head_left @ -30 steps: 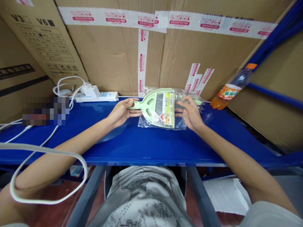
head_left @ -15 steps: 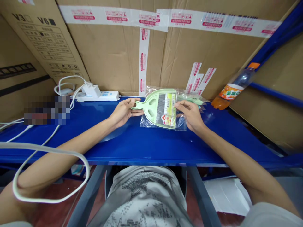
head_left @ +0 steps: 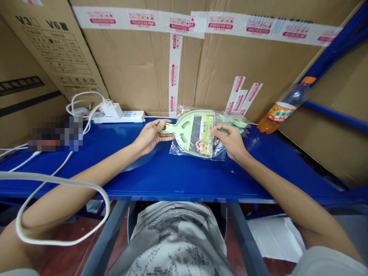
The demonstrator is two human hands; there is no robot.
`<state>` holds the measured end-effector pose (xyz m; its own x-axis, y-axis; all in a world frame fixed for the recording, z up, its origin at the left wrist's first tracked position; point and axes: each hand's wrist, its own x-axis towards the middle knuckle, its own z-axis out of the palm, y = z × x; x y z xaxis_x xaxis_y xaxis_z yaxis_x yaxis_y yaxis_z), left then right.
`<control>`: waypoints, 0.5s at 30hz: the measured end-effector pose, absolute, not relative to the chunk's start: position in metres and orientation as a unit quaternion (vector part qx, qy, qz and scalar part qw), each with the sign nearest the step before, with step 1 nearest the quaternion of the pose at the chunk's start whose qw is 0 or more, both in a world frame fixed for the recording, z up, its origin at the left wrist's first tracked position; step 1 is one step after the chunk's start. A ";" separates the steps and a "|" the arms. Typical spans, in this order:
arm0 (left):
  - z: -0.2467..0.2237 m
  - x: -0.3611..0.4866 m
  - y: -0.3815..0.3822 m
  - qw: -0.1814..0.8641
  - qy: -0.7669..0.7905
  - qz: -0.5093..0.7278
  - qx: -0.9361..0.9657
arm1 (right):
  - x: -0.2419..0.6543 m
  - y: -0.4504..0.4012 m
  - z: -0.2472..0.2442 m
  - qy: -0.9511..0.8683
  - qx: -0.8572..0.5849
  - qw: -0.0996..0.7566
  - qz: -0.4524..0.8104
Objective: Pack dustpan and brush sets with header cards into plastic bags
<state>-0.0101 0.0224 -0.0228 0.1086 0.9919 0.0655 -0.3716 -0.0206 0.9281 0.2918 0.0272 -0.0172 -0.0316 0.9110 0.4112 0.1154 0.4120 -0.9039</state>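
A light green dustpan [head_left: 186, 143] with a grey-bristled brush in it lies in clear plastic wrapping above the blue table, its handle pointing left. My left hand [head_left: 151, 137] is closed on the handle, thumb on top and fingers beneath. At the pan's wide edge, my right hand [head_left: 231, 140] pinches the rim and wrapping, close to a yellow and white label [head_left: 206, 130]. Behind my right hand lies another green item [head_left: 237, 122] in clear plastic, partly hidden, so its kind is hard to make out.
Cardboard boxes [head_left: 138, 69] wall off the back of the blue table [head_left: 172, 178]. A white power strip [head_left: 132, 116] with plugs stands back left, and a white cable [head_left: 64, 243] loops over my left forearm. At the right, an orange drink bottle [head_left: 280, 111] leans near a blue frame.
The dustpan's wide end has tilted slightly, and my right hand has shifted a little to the left with it. My left hand keeps its hold on the handle.
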 end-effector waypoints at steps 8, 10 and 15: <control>-0.023 -0.012 0.025 0.598 0.350 0.577 0.432 | 0.293 0.027 -0.012 -0.597 -0.411 0.572 0.384; -0.023 -0.013 0.025 0.594 0.351 0.581 0.432 | 0.292 0.025 -0.010 -0.601 -0.411 0.555 0.401; -0.022 -0.014 0.025 0.575 0.364 0.598 0.423 | 0.293 0.022 -0.006 -0.629 -0.408 0.493 0.442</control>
